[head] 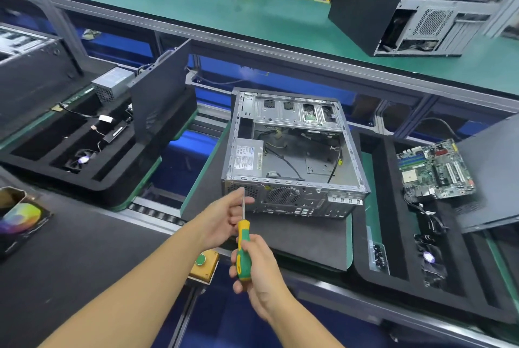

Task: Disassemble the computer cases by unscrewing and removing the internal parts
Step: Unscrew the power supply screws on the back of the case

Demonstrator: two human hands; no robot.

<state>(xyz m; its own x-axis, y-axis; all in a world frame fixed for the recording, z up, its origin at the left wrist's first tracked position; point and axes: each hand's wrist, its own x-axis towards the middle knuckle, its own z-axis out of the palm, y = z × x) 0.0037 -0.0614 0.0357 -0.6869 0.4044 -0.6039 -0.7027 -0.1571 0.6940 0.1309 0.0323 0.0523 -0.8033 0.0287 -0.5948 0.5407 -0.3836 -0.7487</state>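
Head: right fingers (233, 271) tight around screwdriver (243, 232).

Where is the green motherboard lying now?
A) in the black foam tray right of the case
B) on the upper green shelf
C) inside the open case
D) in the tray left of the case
A: the motherboard lies in the black foam tray, to the right of the open case.

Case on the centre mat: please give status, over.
Right hand grips screwdriver handle, left hand pinches its shaft. Case open, power supply and cables inside. Nothing in the way.
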